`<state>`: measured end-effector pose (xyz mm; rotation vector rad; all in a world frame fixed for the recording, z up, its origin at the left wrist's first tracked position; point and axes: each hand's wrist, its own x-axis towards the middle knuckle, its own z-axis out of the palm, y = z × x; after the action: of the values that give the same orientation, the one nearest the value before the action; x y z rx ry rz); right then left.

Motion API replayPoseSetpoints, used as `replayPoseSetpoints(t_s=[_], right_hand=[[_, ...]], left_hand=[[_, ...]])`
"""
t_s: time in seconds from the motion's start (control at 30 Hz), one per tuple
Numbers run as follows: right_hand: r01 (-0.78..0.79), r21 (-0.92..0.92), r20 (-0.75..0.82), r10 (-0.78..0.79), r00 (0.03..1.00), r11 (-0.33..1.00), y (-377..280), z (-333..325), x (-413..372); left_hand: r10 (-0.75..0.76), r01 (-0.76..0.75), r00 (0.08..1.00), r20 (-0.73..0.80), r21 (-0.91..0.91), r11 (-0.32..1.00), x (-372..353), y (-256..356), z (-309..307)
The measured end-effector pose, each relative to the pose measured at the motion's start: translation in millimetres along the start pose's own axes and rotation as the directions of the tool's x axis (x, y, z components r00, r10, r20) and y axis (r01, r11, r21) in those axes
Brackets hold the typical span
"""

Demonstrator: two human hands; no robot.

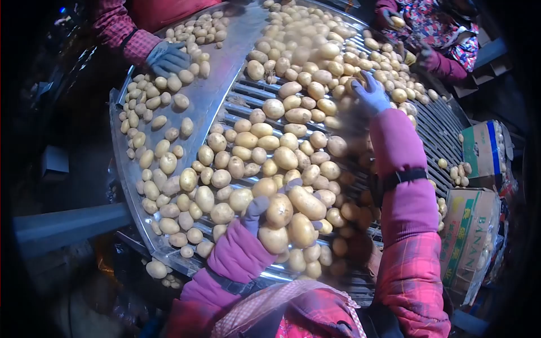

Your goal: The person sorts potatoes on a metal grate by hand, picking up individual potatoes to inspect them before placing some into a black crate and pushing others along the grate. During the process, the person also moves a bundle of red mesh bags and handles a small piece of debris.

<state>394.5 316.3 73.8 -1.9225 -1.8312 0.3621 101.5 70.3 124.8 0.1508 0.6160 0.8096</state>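
Observation:
My left hand [256, 212], in a purple glove, is wrapped around several large potatoes [280, 210] near my body. Its thumb shows on their left and fingertips poke out between them. Farther forward, my right hand [372, 97] reaches over the potatoes on the slatted metal sorting table [239, 101]. Thumb and fingers are apart there, with the fingertips at the potatoes [338, 69] beneath. I see nothing held in that hand, though its palm side is partly hidden. Loose potatoes [246, 139] lie between both hands.
A smooth metal tray [194, 107] with smaller potatoes runs along the left. A co-worker's grey-gloved hand [168, 58] rests there. Another person's hands [393, 20] are at the far right. Cardboard boxes [469, 236] stand beside the right edge. A metal bar [73, 225] juts out left.

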Motion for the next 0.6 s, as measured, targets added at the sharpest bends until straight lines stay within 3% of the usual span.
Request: replayPoseSetpoints(t_s=[0.03, 0.07, 0.17, 0.2, 0.23, 0.27, 0.3, 0.33, 0.37, 0.4, 0.43, 0.47, 0.5, 0.53, 0.57, 0.6], right_hand=[[0.015, -0.227, 0.004, -0.014, 1.000, 0.974, -10.9, 2.0, 0.7], [0.032, -0.200, -0.005, -0.034, 0.999, 0.979, -11.6, 13.1, -2.2], [0.038, -0.147, 0.011, -0.037, 0.999, 0.988, -17.4, 20.2, -9.6], [0.099, -0.014, 0.043, -0.098, 0.994, 0.995, -20.8, 16.1, -15.9], [0.154, 0.118, 0.067, -0.163, 0.984, 0.981, -21.6, 12.5, -20.4], [-0.035, 0.427, 0.196, -0.055, 0.979, 0.903, -15.5, 13.9, -21.5], [-0.189, 0.691, 0.318, -0.060, 0.946, 0.698, -27.9, -0.8, -34.1], [-0.360, 0.808, 0.399, 0.018, 0.917, 0.466, -52.3, -10.1, -57.6], [-0.490, 0.851, 0.487, 0.064, 0.871, 0.189, -70.4, -16.1, -79.3], [-0.522, 0.843, 0.530, -0.038, 0.847, 0.132, -68.6, -17.2, -92.3], [-0.558, 0.826, 0.564, -0.144, 0.813, 0.078, -66.1, -15.4, -101.7], [-0.674, 0.734, 0.630, -0.294, 0.719, -0.076, -66.0, -15.7, -107.7], [-0.677, 0.732, 0.632, -0.295, 0.717, -0.078, -76.4, -21.0, -119.0], [-0.643, 0.763, 0.622, -0.196, 0.758, -0.069, -93.3, -28.9, -133.8], [-0.620, 0.783, 0.614, -0.096, 0.784, -0.055, -103.9, -28.9, -147.3], [-0.444, 0.875, 0.482, -0.251, 0.840, 0.193, -93.8, -16.9, -150.2]], left_hand=[[-0.030, 0.061, 0.988, 0.155, -0.194, 0.979, 1.7, -2.4, -14.0], [-0.026, 0.146, 0.950, 0.311, -0.370, 0.917, 3.8, -5.8, -24.2], [0.112, 0.071, 0.927, 0.357, -0.461, 0.884, 7.5, -16.1, -32.4], [0.109, 0.074, 0.927, 0.359, -0.459, 0.885, 7.5, -15.6, -31.0], [0.147, -0.101, 0.958, 0.245, -0.189, 0.977, 6.7, -14.8, -28.9], [0.217, -0.235, 0.965, 0.146, 0.115, 0.965, 5.1, -14.6, -26.5], [0.215, -0.232, 0.965, 0.151, 0.114, 0.966, 4.3, -13.1, -23.9], [0.138, -0.126, 0.979, 0.148, -0.086, 0.988, 3.6, -10.0, -20.8], [0.062, -0.014, 0.985, 0.162, -0.280, 0.960, 2.7, -6.2, -15.9], [0.010, 0.006, 0.997, 0.079, -0.192, 0.981, -0.2, -1.6, -6.7], [0.009, 0.007, 0.996, 0.085, -0.188, 0.982, -0.9, 3.7, 4.6], [-0.010, 0.036, 0.990, 0.139, -0.184, 0.982, -1.1, 8.7, 15.8], [-0.030, 0.065, 0.982, 0.187, -0.182, 0.981, -4.4, 10.4, 20.1], [-0.029, 0.202, 0.953, 0.301, -0.561, 0.803, 14.2, -9.6, -20.2], [0.007, 0.588, 0.765, 0.644, -0.702, 0.402, 47.5, -26.2, -79.3], [0.093, 0.356, 0.741, 0.665, -0.506, 0.785, 26.6, -2.4, -63.5]])
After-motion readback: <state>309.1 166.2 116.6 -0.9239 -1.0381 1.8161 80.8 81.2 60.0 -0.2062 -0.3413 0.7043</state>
